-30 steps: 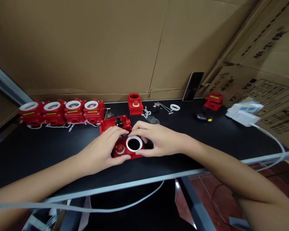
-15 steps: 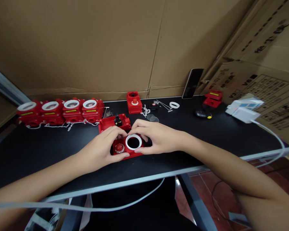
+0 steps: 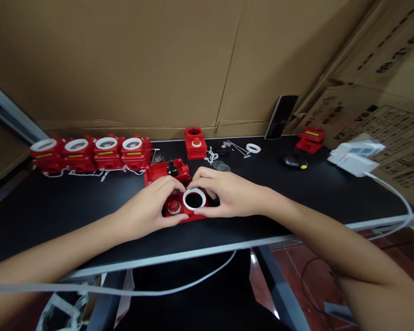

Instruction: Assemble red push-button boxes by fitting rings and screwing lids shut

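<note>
Cover [image 3: 195, 216] is on the table [image 3: 124, 248], face up, button [image 3: 174, 205] on its left half, white ring [image 3: 185, 200] on its right half. Left hand [image 3: 152, 207] is curled on the cover: thumb along near edge, fingers on far side. Reads as steadying it. Right hand [image 3: 231, 197] is closed around the ring: thumb at near rim, fingers at far rim. Likely spread that way for even pressure or a turn. Can't tell which; some fingertips are hidden.

Open base [image 3: 158, 172], black switch [image 3: 172, 168] inside, is just behind the cover, probably to stay within reach. Behind the cover and off to the right: clear discs [image 3: 221, 167], then rods [image 3: 238, 148] and a spare ring [image 3: 247, 148]. Loose parts look grouped there to leave the hands room. Another red box [image 3: 195, 149] is farther behind the cover. Four boxes [image 3: 108, 158] are lined up behind-left of the cover, rings up, probably parked out of the way.
</note>
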Motion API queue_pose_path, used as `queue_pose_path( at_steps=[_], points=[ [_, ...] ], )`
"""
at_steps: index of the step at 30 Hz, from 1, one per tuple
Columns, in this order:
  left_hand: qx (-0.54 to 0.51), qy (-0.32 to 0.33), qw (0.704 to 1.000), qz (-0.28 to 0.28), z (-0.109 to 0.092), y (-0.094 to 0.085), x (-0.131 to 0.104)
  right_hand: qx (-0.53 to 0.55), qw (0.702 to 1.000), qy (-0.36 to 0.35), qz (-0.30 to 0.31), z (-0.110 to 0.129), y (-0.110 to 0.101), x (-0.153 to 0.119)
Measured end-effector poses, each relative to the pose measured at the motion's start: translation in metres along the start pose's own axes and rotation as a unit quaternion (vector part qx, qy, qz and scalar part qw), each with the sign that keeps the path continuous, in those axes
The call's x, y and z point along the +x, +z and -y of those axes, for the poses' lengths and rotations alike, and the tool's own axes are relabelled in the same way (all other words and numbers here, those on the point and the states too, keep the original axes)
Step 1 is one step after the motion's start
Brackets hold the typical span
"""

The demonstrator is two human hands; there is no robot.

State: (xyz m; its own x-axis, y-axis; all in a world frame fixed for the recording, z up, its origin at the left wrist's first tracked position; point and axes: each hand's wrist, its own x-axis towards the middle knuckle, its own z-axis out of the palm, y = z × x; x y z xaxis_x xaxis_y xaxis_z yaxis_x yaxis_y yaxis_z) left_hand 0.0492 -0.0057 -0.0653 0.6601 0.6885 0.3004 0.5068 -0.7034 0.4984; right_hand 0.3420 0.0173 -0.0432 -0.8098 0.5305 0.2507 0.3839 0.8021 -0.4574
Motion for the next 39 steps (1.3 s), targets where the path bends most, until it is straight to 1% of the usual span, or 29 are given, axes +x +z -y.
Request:
queue_pose_path(
  at_steps=[10, 18, 26, 32, 35, 39],
  points=[
    [-0.004, -0.009, 1.000, 0.004, 0.000, 0.000, 0.001, 0.020, 1.000, 0.015, 0.010, 0.000, 0.000, 0.000],
    [-0.002, -0.019, 1.000, 0.008, -0.001, -0.002, 0.000, 0.054, 0.999, 0.002, 0.010, -0.004, -0.001, 0.001],
    [-0.003, -0.007, 1.000, 0.004, 0.001, 0.000, 0.001, 0.049, 0.999, 0.012, 0.007, -0.004, 0.001, 0.000],
    [-0.001, -0.015, 1.000, 0.008, 0.001, -0.001, 0.000, 0.052, 0.998, 0.017, 0.004, -0.008, 0.001, 0.002],
    [0.004, -0.019, 1.000, 0.009, 0.000, -0.001, 0.001, 0.053, 0.998, 0.033, 0.005, -0.006, 0.002, 0.004],
    [0.000, -0.017, 1.000, 0.008, -0.001, -0.001, 0.002, 0.016, 0.996, 0.084, -0.022, 0.000, 0.009, 0.007]
  ],
)
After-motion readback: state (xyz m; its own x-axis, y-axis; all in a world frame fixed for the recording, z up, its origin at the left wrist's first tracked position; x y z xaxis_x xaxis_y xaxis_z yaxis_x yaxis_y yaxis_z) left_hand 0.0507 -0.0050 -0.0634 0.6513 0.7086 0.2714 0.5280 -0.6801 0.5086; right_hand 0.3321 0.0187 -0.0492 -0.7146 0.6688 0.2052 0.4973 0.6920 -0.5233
